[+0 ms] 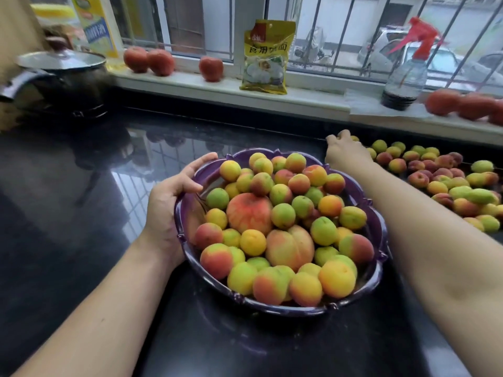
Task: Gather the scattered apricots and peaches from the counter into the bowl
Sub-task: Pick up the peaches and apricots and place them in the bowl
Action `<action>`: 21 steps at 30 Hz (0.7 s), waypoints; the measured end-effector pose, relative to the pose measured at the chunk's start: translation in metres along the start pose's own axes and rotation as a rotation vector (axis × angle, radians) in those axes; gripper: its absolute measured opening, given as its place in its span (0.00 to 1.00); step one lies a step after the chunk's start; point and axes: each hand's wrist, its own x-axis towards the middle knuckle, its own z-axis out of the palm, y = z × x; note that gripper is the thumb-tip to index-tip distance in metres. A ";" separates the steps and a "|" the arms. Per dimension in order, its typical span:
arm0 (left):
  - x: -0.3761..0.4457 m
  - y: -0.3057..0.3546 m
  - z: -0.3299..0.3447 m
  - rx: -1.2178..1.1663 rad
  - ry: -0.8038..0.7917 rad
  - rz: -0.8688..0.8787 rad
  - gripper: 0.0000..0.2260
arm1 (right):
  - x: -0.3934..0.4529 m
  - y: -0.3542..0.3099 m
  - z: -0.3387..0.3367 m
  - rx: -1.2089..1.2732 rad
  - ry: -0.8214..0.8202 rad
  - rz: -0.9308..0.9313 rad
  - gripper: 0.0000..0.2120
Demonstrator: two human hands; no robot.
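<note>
A purple scalloped bowl [377,221] sits on the black counter, heaped with several apricots and two larger peaches [249,212]. My left hand [174,197] grips the bowl's left rim, thumb over the edge. My right hand [344,149] reaches past the bowl's far right side to the near end of a pile of scattered apricots [441,180]. Its fingers curl over something small at the pile's edge; what lies under them is hidden.
A dark lidded pot [60,77] stands at the back left. On the windowsill rest red peaches [148,59], a yellow food packet [265,57] and a spray bottle [407,74]. More red fruit [462,104] lies at the sill's right end.
</note>
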 end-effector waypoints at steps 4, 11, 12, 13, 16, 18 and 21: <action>0.000 0.000 -0.001 -0.006 0.002 -0.003 0.34 | 0.000 0.004 0.001 -0.007 0.034 0.021 0.17; -0.003 0.002 0.001 0.005 0.009 -0.008 0.29 | -0.043 0.021 -0.032 0.634 0.136 0.076 0.17; -0.003 0.001 0.000 0.017 0.021 -0.010 0.27 | -0.059 0.026 -0.046 0.845 0.158 0.104 0.18; -0.004 0.001 0.000 0.024 0.028 -0.013 0.26 | -0.079 0.030 -0.064 0.994 0.179 0.109 0.18; -0.006 0.002 0.001 0.035 0.040 -0.024 0.26 | -0.149 0.036 -0.104 1.152 0.145 0.007 0.14; -0.008 0.003 0.002 0.030 0.050 -0.022 0.27 | -0.184 0.033 -0.112 1.091 0.082 -0.107 0.13; -0.012 0.005 0.005 0.023 0.056 -0.014 0.31 | -0.203 0.024 -0.097 0.984 0.092 -0.129 0.13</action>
